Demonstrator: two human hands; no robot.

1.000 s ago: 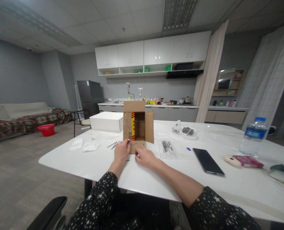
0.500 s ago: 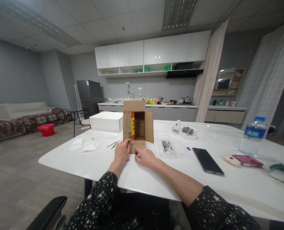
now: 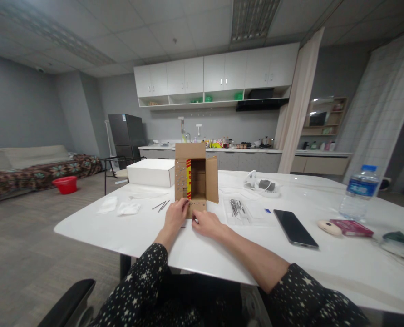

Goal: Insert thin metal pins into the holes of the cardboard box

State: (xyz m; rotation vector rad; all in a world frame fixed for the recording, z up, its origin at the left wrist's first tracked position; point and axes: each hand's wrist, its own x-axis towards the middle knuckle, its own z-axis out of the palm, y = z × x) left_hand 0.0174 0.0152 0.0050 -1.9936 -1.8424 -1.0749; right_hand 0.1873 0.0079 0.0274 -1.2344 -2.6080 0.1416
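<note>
An open brown cardboard box point(image 3: 195, 178) lies on its side on the white table point(image 3: 202, 254), its opening facing me, with a red and yellow strip inside and rows of small pins stuck in its left and bottom flaps. My left hand point(image 3: 175, 215) touches the left end of the bottom flap with its fingertips. My right hand point(image 3: 206, 223) rests on the table just in front of that flap, fingers pinched on something small and silvery that I cannot make out. A few loose nails point(image 3: 161, 205) lie left of the box.
A white box point(image 3: 150, 172) stands behind the cardboard one. White tissues point(image 3: 119, 207) lie to the left. To the right are a clear bag of nails point(image 3: 238, 208), a black phone point(image 3: 294, 222), a water bottle point(image 3: 357, 192), a red packet point(image 3: 352, 228) and a white headset point(image 3: 261, 185).
My left hand's fingers have slid a little to the right along the bottom flap. My right hand has stayed in place.
</note>
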